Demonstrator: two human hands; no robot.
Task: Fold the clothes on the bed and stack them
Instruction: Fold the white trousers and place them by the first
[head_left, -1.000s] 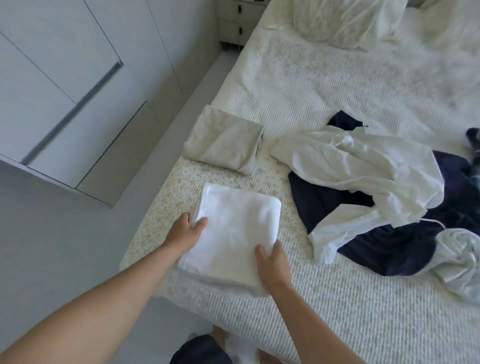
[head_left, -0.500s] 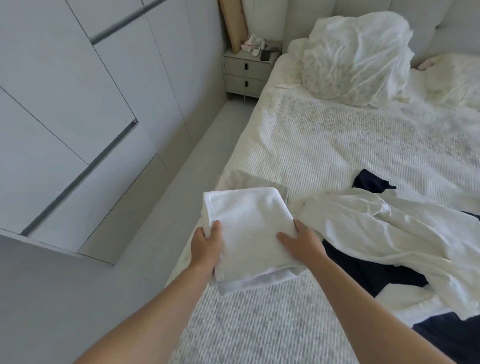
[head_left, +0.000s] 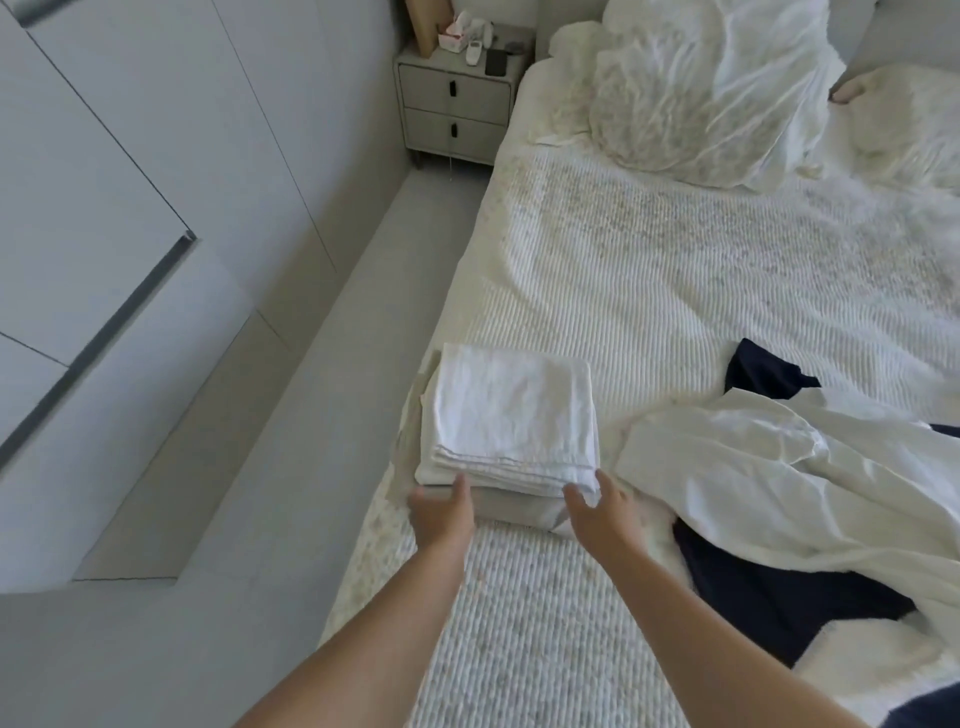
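Observation:
A folded white garment (head_left: 511, 415) lies on top of a folded beige garment (head_left: 514, 503) near the bed's left edge, making a small stack. My left hand (head_left: 441, 512) hovers at the stack's near left corner, fingers relaxed and holding nothing. My right hand (head_left: 597, 512) is at the near right corner, fingers spread, tips at the white garment's edge. To the right lies an unfolded white shirt (head_left: 769, 467) draped over a dark navy garment (head_left: 769, 603).
The white ribbed bedcover (head_left: 649, 291) stretches beyond the stack. Crumpled pillows (head_left: 711, 88) lie at the head of the bed. A grey nightstand (head_left: 457, 104) stands at the far left corner. White wardrobe doors (head_left: 130, 208) line the narrow floor strip on the left.
Both hands carried the folded white garment forward and set it on the beige one. They have let go and drawn back to the stack's near edge.

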